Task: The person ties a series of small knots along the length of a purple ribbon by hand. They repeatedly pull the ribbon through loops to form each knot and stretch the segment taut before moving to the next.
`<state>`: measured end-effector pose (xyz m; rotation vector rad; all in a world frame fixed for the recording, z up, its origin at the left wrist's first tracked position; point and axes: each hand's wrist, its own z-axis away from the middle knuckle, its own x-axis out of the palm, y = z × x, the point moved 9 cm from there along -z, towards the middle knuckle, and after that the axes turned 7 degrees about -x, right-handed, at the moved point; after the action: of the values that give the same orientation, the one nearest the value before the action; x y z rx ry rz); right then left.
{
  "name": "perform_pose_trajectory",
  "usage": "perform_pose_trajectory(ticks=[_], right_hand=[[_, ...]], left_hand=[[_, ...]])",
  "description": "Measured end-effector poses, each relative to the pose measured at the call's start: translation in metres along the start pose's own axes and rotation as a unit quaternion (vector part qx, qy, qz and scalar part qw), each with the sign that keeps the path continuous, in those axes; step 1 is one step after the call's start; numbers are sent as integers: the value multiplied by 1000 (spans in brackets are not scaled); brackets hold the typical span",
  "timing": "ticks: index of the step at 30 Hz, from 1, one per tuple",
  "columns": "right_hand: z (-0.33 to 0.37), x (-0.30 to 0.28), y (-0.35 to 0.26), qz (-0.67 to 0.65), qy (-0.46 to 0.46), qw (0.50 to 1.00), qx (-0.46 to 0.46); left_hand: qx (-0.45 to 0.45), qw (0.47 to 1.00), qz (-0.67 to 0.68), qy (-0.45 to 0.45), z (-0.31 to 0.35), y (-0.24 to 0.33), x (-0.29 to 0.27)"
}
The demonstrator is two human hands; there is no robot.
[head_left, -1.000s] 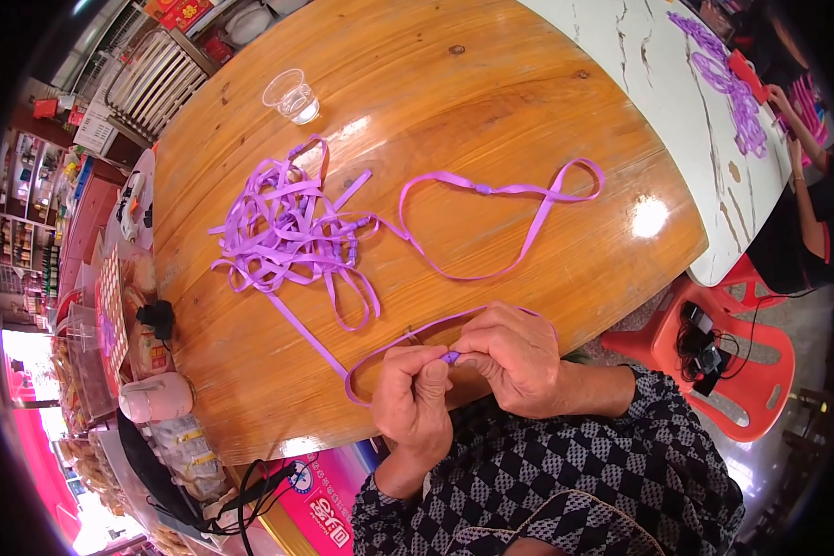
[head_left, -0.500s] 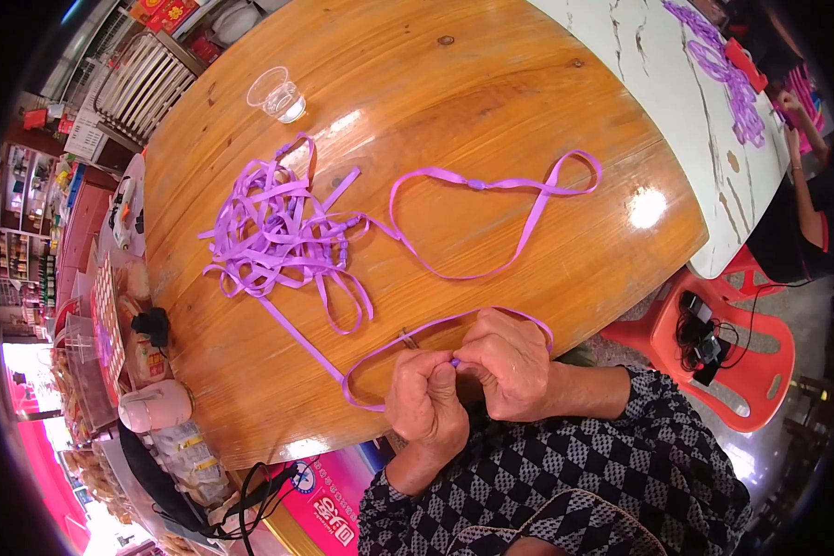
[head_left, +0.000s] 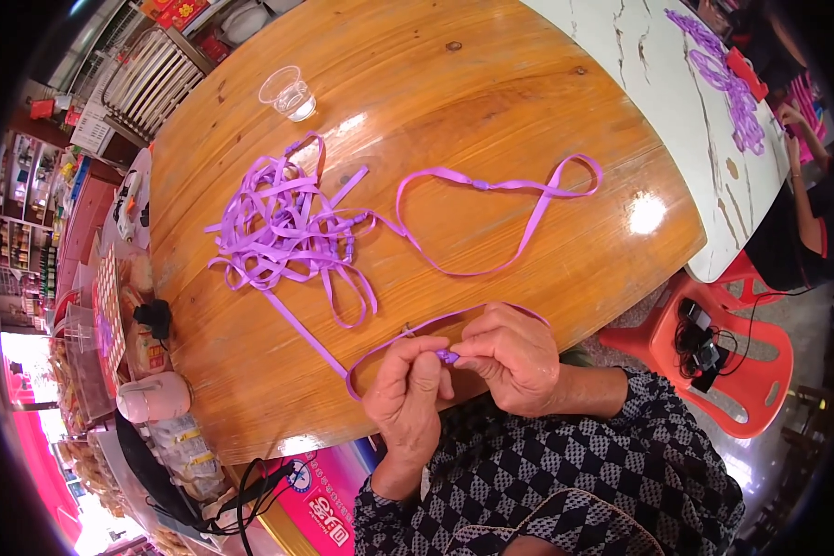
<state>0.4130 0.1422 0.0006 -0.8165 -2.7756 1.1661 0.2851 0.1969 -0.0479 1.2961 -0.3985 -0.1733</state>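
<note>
A long purple strap point(head_left: 491, 185) lies looped across the round wooden table point(head_left: 491, 83), running from a tangled pile of purple straps point(head_left: 278, 227) down to the table's near edge. At that edge my left hand point(head_left: 408, 394) and my right hand point(head_left: 510, 357) meet, fingertips pinched together on a small purple bead or clasp point(head_left: 447, 356) on the strap. Both hands rest against the table's rim. The strap forms a narrow loop beneath my fingers.
A clear plastic cup point(head_left: 289, 93) stands at the table's far left. A white marbled table point(head_left: 704, 120) at the right carries more purple straps point(head_left: 727, 83), with another person point(head_left: 802, 185) beside it. A red plastic chair point(head_left: 727, 371) stands to my right. Shelves and packaged goods point(head_left: 111, 315) crowd the left.
My hands stay at the strap's near loop with small finger movements on the clasp. The camera view has shifted slightly; the strap pile and loop lie unchanged.
</note>
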Motion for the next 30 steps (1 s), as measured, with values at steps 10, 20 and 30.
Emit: perform_pose_trajectory(ticks=[10, 20, 30], right_hand=[[-3, -4, -4, 16, -3, 1000, -3], [-1, -2, -2, 9, 6, 1000, -6], [1, 2, -1, 16, 13, 1000, -3]], left_hand=[[-48, 993, 109, -14, -2, -5, 4], [-36, 992, 118, -9, -3, -6, 6], [16, 998, 69, 1, 2, -4, 4]])
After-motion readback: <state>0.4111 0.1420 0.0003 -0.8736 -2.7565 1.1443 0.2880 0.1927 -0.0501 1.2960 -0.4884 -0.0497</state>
